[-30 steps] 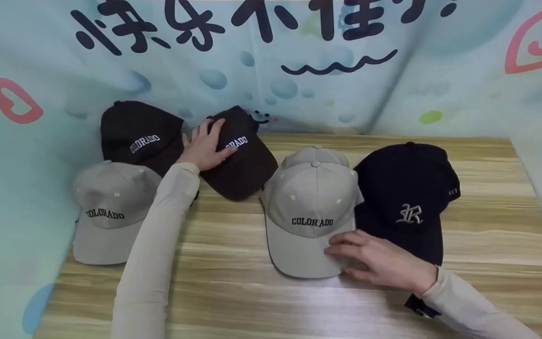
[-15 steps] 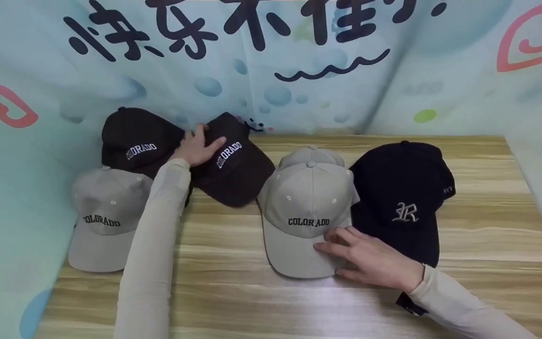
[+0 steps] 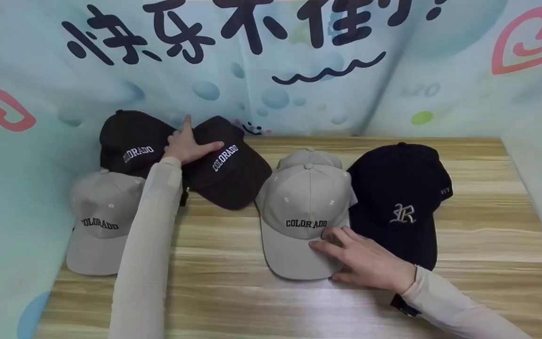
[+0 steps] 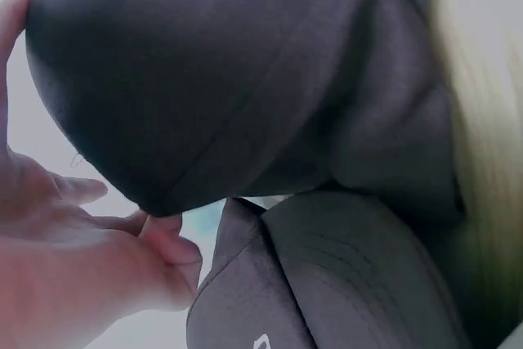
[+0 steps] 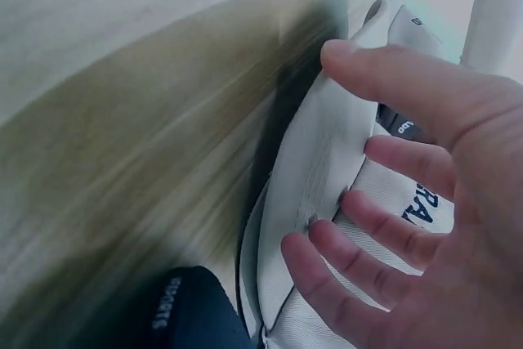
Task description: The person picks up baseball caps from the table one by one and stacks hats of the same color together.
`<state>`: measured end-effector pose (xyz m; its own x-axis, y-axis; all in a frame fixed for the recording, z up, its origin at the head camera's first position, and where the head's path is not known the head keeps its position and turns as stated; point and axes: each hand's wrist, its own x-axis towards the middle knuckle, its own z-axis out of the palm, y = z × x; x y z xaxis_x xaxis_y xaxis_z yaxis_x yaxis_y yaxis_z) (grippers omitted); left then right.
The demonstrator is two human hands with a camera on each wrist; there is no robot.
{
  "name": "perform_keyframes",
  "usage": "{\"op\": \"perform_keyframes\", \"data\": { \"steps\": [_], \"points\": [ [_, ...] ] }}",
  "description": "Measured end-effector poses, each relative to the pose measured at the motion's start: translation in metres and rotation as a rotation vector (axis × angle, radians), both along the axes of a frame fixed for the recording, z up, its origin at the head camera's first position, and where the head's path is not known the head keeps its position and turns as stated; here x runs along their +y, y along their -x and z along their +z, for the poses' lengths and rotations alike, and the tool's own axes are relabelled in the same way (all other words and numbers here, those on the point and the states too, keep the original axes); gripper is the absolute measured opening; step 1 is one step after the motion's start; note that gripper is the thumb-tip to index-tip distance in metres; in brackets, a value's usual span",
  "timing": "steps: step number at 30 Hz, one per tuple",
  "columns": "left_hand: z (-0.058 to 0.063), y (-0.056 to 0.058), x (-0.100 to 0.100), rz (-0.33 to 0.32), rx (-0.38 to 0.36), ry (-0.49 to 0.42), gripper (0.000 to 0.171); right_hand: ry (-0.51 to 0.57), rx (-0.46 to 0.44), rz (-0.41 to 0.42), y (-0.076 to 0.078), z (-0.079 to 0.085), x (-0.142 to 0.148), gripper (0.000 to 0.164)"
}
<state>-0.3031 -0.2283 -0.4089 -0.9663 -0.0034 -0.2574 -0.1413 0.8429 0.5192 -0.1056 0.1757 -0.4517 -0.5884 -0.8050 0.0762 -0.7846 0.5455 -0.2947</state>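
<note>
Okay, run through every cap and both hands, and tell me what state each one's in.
left grey cap: crown up, partly hidden by a sleeve
left dark cap: crown up
right dark cap: turned askew
front grey cap: crown up, stacked
rear grey cap: mostly covered
navy cap: crown up
left hand: touching right dark cap
right hand: touching front grey cap

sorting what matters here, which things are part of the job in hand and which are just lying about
Likely in the job:
front grey cap, right hand at its brim
right dark cap, touched by the left hand
left dark cap, beside that hand

Apparently just lying about:
left grey cap
grey cap behind the front one
navy cap
</note>
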Motion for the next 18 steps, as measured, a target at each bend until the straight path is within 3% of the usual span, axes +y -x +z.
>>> {"op": "perform_keyframes", "data": {
  "steps": [4, 10, 18],
  "points": [
    [0.010, -0.006, -0.004, 0.033, 0.001, -0.043, 0.114, 0.007, 0.018, -0.014, -0.001, -0.001, -0.004, 0.070],
    [0.026, -0.014, -0.009, 0.116, 0.044, -0.223, 0.090, 0.013, 0.058, -0.050, -0.002, -0.002, -0.011, 0.070],
    [0.055, -0.024, -0.005, 0.072, 0.115, -0.349, 0.067, 0.019, 0.073, -0.078, -0.001, -0.002, -0.016, 0.070]
  ]
}}
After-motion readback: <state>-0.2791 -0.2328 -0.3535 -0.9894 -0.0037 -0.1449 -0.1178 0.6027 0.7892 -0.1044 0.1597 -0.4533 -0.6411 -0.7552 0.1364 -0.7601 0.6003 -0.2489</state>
